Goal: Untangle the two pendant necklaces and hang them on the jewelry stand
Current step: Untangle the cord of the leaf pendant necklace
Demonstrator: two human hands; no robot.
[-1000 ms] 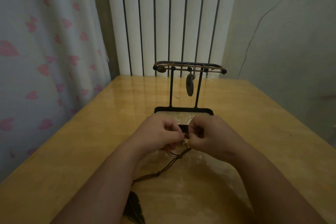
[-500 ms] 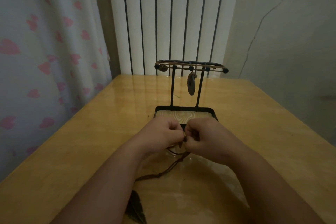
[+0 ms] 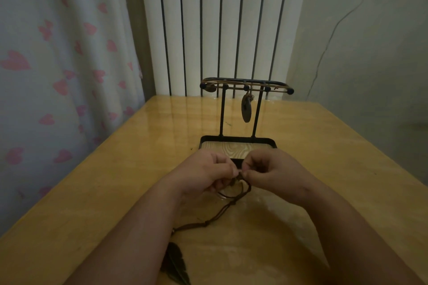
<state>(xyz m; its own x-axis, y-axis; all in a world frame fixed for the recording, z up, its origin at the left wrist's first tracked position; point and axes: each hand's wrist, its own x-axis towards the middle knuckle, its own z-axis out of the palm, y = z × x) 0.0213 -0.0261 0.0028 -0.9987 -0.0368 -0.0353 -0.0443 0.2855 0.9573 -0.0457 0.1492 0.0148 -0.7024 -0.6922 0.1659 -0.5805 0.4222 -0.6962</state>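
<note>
A heart-print curtain [image 3: 58, 65] hangs close along my bench's [image 3: 104, 192] left edge. My left hand [image 3: 206, 173] and right hand [image 3: 273, 173] meet mid-bench, the fingers [image 3: 228, 170] of both curled and pinching the brown necklace cord [image 3: 222, 213]. Its leaf pendant [image 3: 176, 264] lies near the front edge, beside my left forearm. Just beyond my knuckles is the jewelry stand [image 3: 245, 87], an oval pendant [image 3: 246, 110] already hanging from its top bar. Bare bench stretches right.

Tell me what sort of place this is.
Most likely a room in a home, perhaps a bedroom: a white column radiator stands at the back, a curtain printed with pink hearts hangs at the left, and a jewelry stand sits on a glossy wooden table.
</note>
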